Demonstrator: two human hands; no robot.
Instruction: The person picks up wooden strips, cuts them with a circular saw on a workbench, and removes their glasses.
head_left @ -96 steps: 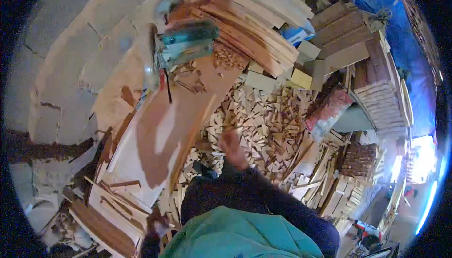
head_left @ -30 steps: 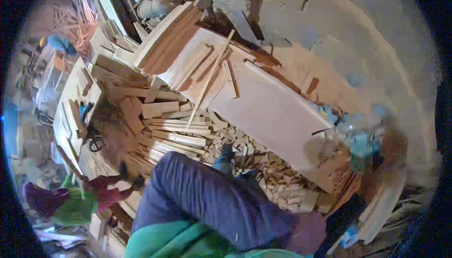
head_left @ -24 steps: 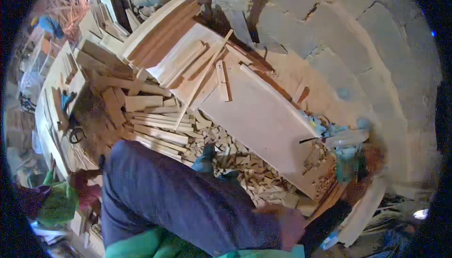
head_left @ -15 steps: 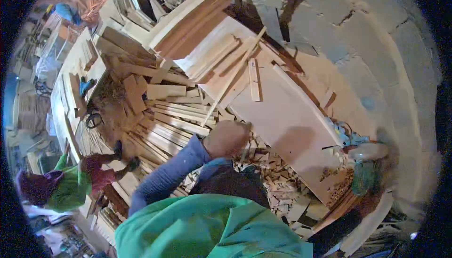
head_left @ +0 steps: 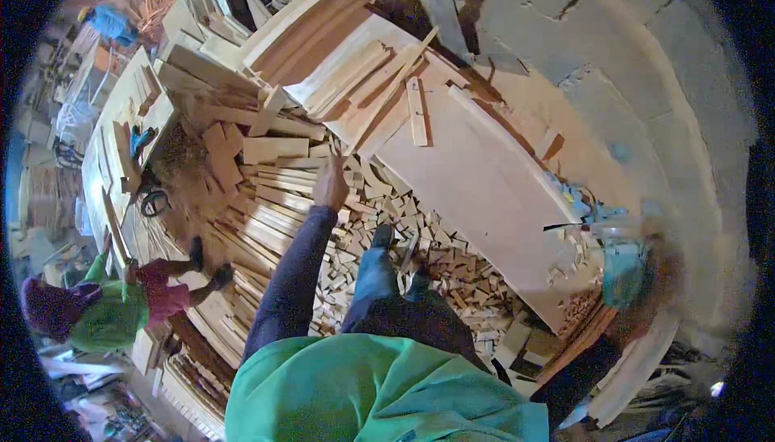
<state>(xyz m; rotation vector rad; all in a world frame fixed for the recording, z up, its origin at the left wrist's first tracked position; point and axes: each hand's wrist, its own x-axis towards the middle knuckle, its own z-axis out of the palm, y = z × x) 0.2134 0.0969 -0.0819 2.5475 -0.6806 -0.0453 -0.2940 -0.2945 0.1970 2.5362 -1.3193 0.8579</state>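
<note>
My left hand (head_left: 332, 184) reaches forward with at least one finger stretched out, close to the lower end of a long thin wood strip (head_left: 393, 92). Whether it touches the strip I cannot tell. That strip lies slantwise across a large pale board (head_left: 472, 188). Out at the right, my right hand (head_left: 651, 276) is blurred and dim around a teal object (head_left: 624, 274) at the board's near right end. The object's kind is unclear; a thin dark piece points left from beside it. A short wood piece (head_left: 416, 113) rests on the board.
Small wood offcuts (head_left: 436, 240) cover the ground around my feet. Long wood slats (head_left: 278, 208) lie at the left, and stacked boards (head_left: 311, 26) stand beyond. A person in a green top (head_left: 109, 313) is at far left, near a worktable (head_left: 109, 151). Another person in blue (head_left: 111, 24) is farther back.
My left hand has moved forward and left, from above the offcuts to near the strip's lower end. The view has shifted slightly. The teal object stays at the right.
</note>
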